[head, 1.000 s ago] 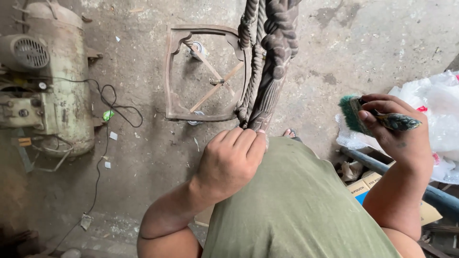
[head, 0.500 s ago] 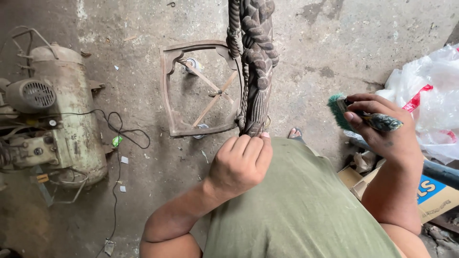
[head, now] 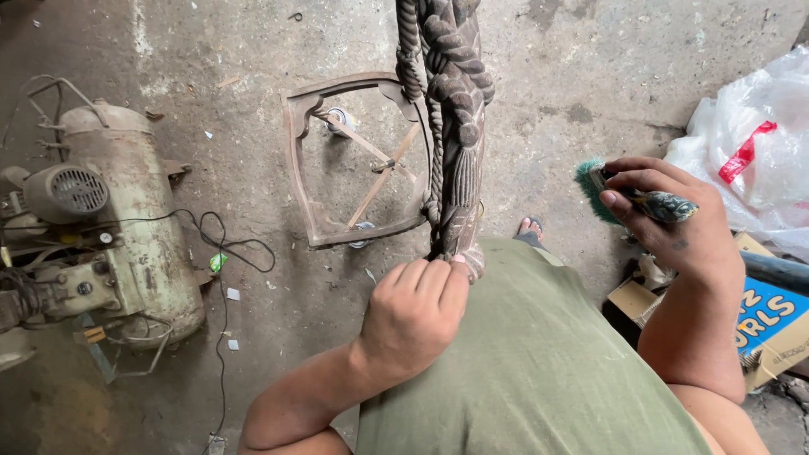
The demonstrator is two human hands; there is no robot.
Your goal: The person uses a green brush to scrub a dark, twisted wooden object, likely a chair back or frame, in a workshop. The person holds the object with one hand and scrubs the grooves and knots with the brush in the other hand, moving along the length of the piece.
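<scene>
A dark carved wooden post (head: 455, 126) with rope-like twists runs from the top of the head view down to my lap. My left hand (head: 417, 316) grips its lower end against my green shirt. My right hand (head: 666, 223) is raised to the right of the post, apart from it, and holds a brush with green bristles (head: 590, 190) and a paint-stained handle. A wooden seat frame (head: 354, 160) with crossed braces lies on the concrete floor behind the post.
An old cream-coloured air compressor (head: 118, 227) with a black cable (head: 227, 253) lies on the floor at the left. White plastic bags (head: 750, 152) and a cardboard box (head: 758, 320) sit at the right. My sandalled foot (head: 529, 227) shows beyond my lap.
The view has shifted, so the compressor sits lower left. My left hand keeps its grip on the post. My right hand with the brush stays raised at the right.
</scene>
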